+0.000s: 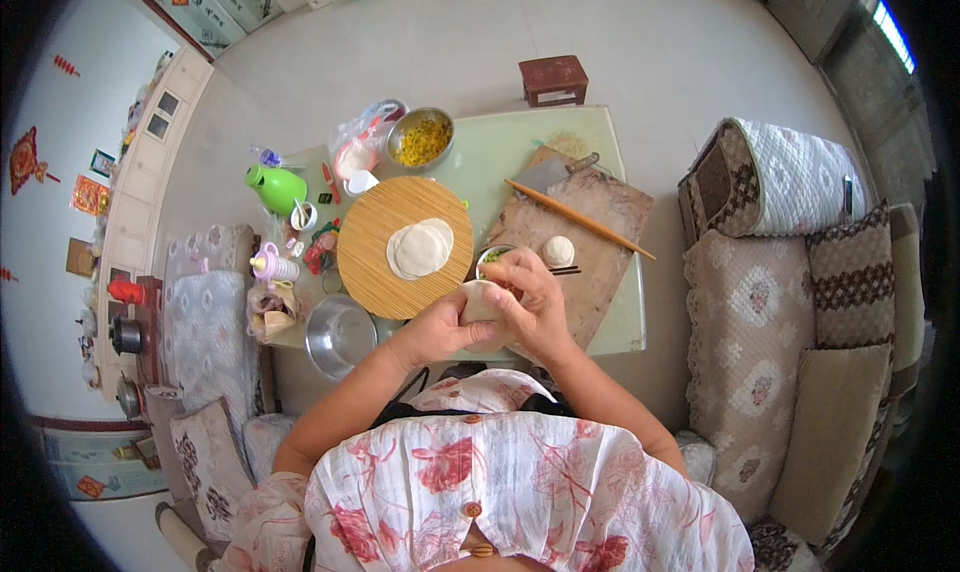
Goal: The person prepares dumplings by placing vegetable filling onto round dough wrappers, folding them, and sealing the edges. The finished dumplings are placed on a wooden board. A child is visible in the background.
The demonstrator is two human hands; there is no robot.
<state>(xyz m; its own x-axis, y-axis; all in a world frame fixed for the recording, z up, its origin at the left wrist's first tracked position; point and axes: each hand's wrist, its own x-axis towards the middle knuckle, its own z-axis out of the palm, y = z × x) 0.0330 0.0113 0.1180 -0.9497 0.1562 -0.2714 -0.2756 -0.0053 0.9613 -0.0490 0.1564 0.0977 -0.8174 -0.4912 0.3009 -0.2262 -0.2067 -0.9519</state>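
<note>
Both hands meet in front of my body at the table's near edge. My left hand (444, 327) holds a pale piece of dough (478, 306) from its left side, thumb across the lower part. My right hand (534, 302) grips the dough's right side, with the thumb on it and the fingers bent above. Whether anything is inside the dough is hidden. Partly behind the right hand stands a small white bowl (491, 257) with green chopped food. On a round bamboo board (367, 272) to the left lie several flat, overlapping dough rounds (421, 249).
A wooden cutting board (525, 223) carries a dough lump (558, 251), a rolling pin (581, 219), a cleaver (541, 174) and dark chopsticks (566, 270). Metal bowls stand near (341, 338) and far (421, 138), the far one with yellow food. A green jug (276, 189) stands left.
</note>
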